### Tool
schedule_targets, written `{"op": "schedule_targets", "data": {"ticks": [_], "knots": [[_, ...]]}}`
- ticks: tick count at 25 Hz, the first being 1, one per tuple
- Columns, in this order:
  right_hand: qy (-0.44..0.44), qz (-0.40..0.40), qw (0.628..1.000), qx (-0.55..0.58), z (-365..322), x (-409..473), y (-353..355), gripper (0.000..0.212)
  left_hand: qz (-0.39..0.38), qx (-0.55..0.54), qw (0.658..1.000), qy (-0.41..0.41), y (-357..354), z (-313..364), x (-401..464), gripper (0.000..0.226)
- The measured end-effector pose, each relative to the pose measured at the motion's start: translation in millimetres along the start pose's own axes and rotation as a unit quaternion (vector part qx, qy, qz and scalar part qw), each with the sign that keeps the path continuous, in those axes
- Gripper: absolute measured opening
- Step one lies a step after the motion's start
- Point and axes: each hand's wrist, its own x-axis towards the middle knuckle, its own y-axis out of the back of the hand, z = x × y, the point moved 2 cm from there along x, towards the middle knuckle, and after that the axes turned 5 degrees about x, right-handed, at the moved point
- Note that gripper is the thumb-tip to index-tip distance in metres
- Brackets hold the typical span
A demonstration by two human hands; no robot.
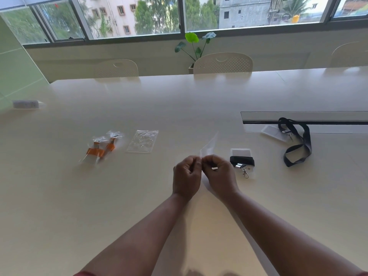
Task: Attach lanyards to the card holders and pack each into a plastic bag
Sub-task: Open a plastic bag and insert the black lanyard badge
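Step in hand, by judgement: opening a clear plastic bag (pixel 208 147) for packing. The next move calls for parting its mouth wide enough to take the folded set at 3 o'clock.

Left hand (pixel 186 176), right hand (pixel 219 172): knuckle to knuckle above the tabletop (pixel 179 100), near centre. Fingers of both curled, pinching the bag's near edge between them; the rest of the bag rises clear of the fingers toward 1 o'clock.

Card holder (pixel 241 152), clear, with a folded black lanyard (pixel 242 161) lying across it, metal clip (pixel 245 172) at its near end: just beside the right hand at 3 o'clock, apart from it. Whether the clip is hooked on cannot be told.

Two bagged orange lanyard sets (pixel 101 148): 10 o'clock, well apart.

Spare clear bags (pixel 142 141): flat, 11 o'clock.

Second black lanyard (pixel 296 142), looped, beside another clear card holder (pixel 269 131): 2 o'clock, far, beside the tabletop's cable slot (pixel 302 117).

Chairs (pixel 223 63), potted plant (pixel 196 46), windows (pixel 179 14): 12 o'clock, beyond.
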Motion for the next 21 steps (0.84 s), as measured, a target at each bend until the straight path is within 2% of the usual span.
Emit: {"op": "schedule_targets", "data": {"ticks": [5, 9, 11, 17, 21], "knots": [[-0.014, 0.007, 1.000, 0.014, 1, 1, 0, 0.011, -0.009, -0.068, 0.996, 0.057, 0, -5, 5, 0.025], [-0.009, 0.003, 1.000, -0.001, -2, -1, -2, 0.024, -0.047, -0.178, 0.973, 0.136, 7, -11, 13, 0.021], [-0.001, -0.006, 1.000, -0.018, -3, -1, -4, 0.021, -0.071, -0.211, 0.963, 0.151, 10, -16, 16, 0.019], [-0.007, -0.031, 0.999, -0.028, -1, 1, -5, 0.020, -0.082, -0.187, 0.971, 0.128, 11, -19, 16, 0.019], [-0.025, -0.031, 0.999, 0.015, -2, 4, -2, 0.009, -0.099, -0.181, 0.971, 0.118, 12, -16, 17, 0.015]]}}
